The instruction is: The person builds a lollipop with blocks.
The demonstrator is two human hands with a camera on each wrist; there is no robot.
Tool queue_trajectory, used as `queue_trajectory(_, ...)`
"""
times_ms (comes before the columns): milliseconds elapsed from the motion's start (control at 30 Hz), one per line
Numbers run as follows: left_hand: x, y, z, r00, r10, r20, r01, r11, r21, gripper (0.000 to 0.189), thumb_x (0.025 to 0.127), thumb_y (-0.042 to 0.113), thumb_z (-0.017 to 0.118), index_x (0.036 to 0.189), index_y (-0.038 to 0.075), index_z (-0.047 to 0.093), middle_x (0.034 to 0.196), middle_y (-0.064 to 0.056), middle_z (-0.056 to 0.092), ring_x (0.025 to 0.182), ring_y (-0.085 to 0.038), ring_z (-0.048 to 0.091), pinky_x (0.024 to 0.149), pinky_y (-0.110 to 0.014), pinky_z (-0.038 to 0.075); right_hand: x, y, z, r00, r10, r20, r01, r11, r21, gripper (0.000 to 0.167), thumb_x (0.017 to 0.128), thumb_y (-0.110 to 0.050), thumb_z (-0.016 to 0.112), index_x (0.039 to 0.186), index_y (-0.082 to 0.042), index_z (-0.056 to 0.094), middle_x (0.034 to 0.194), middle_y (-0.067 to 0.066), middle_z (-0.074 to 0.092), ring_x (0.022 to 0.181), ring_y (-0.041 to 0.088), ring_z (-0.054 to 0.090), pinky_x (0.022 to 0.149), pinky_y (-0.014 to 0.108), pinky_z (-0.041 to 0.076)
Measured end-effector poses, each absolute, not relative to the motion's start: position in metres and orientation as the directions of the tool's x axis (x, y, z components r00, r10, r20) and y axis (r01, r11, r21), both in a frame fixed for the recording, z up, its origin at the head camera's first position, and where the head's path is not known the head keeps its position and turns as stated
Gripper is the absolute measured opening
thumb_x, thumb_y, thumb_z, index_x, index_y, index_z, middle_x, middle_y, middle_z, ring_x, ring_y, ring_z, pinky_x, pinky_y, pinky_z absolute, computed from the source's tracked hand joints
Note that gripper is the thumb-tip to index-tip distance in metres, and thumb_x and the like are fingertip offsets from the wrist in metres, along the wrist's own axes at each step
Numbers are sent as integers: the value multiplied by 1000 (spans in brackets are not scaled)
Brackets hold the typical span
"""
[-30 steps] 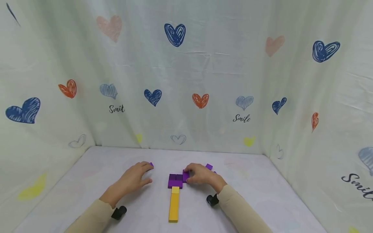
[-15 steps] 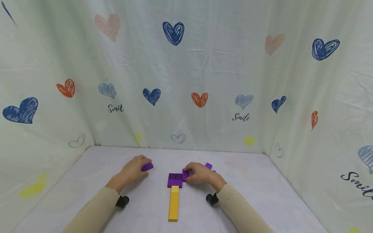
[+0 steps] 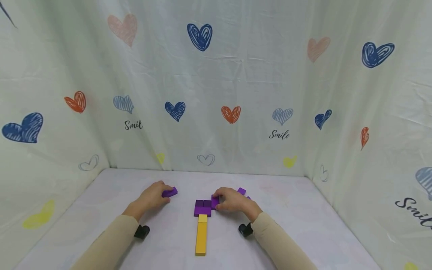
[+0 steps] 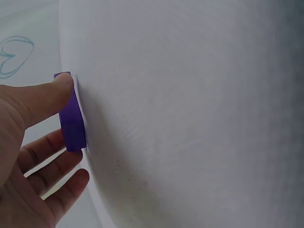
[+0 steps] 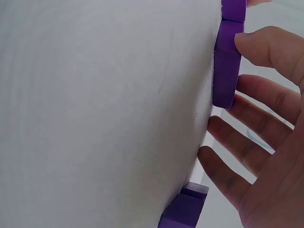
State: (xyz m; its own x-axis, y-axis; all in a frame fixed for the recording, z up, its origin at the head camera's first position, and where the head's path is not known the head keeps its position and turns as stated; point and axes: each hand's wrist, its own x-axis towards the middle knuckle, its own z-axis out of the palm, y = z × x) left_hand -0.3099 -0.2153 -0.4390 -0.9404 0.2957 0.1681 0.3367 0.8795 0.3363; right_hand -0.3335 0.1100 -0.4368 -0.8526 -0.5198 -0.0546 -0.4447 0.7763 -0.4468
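My left hand [image 3: 150, 197] pinches a purple block [image 3: 170, 192] at the left of the table. In the left wrist view the thumb [image 4: 61, 85] presses on one end of it, with fingers behind. My right hand [image 3: 233, 200] holds another purple block [image 3: 215, 202] between thumb and fingers, and that block stands against the right side of a purple block group [image 3: 202, 213]. Below this group a yellow strip [image 3: 201, 238] runs toward the front. The right wrist view shows the thumb on the held block [image 5: 227, 71], the lower fingers spread apart.
Two loose purple blocks [image 3: 241, 191] lie beyond the right hand, one partly hidden by it. They also show low in the right wrist view as dark purple blocks [image 5: 185, 209]. A white curtain [image 3: 216, 75] with printed hearts encloses the table.
My left hand has closed its fingers on the purple block, raised its face into view, then turned it flatter. The right hand stays at its block. The head view has shifted slightly.
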Motion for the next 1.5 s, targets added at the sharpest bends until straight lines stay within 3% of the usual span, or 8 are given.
queue_trajectory(267,-308,-212,-435,-939,316,135,343,881,327,45,78,11,77,120,0,64,100,-10,61,90,-24,56,83,-44,48,-333,110,-434,-851,-523,-53,-445,771,-457,39,82,-26,74,120,-20,64,120,-6,60,113,16,53,102,39,43)
queue_trajectory(433,-305,-206,-436,-939,319,126,343,875,343,43,78,9,76,118,-1,65,103,-16,65,97,-30,60,88,-47,49,-332,110,-434,-851,-522,-55,-444,772,-455,39,82,-25,74,119,-20,64,119,-6,60,113,16,53,101,39,44)
queue_trajectory(700,-301,-193,-435,-933,334,134,360,873,330,39,76,11,79,112,1,68,99,-8,64,95,-26,60,87,-44,50,-331,111,-433,-852,-521,-61,-443,777,-447,40,83,-25,74,121,-19,63,122,-5,60,115,17,52,103,39,42)
queue_trajectory(967,-298,-178,-435,-944,316,94,328,880,343,40,78,12,78,115,4,66,125,-16,60,118,-36,53,101,-49,41,-330,110,-432,-850,-524,-59,-445,772,-455,40,82,-25,74,120,-19,64,121,-5,60,115,17,52,103,40,42)
queue_trajectory(1500,-296,-147,-434,-945,321,67,321,864,388,39,77,20,81,111,9,66,110,-6,65,101,-23,59,95,-44,47,-332,110,-434,-843,-535,-49,-463,770,-439,40,82,-25,74,120,-18,64,120,-5,60,114,16,53,102,38,42)
